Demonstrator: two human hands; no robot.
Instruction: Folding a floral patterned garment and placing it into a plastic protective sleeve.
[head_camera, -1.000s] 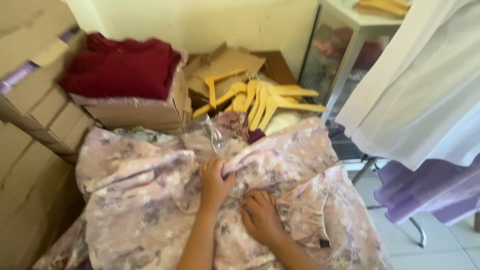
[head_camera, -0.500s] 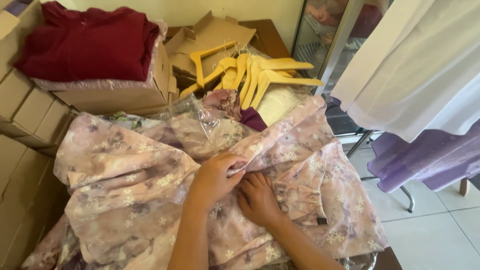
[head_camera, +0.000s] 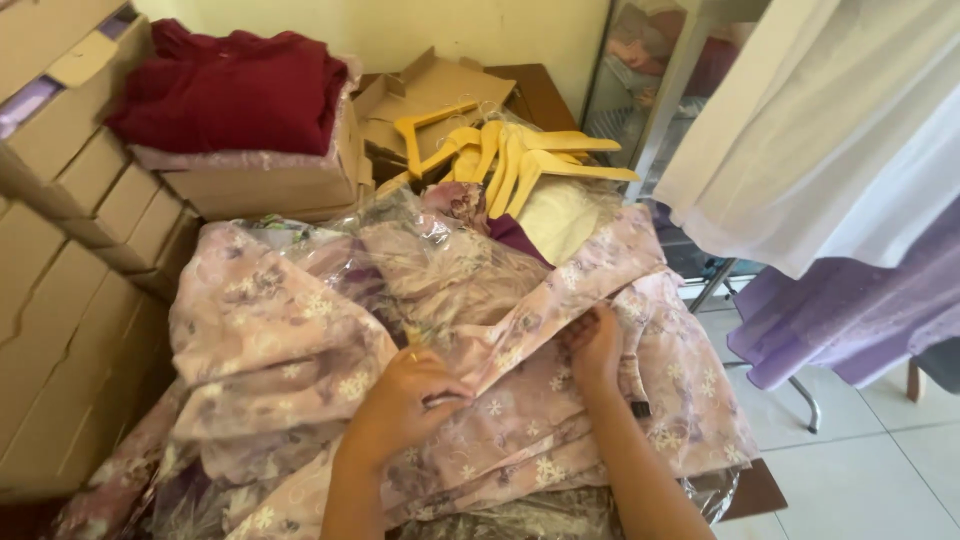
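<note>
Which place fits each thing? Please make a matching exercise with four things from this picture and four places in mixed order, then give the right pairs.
Things:
1. dark red garment
2. yellow hangers
3. floral pink garment
4. white cloth

Places:
A. under both hands, the left hand and the right hand
B. hanging at the upper right
C. on top of a cardboard box at the upper left
D. piled in the middle at the back, beside the box

Pairs: 1-C, 2-D, 3-A, 4-B
</note>
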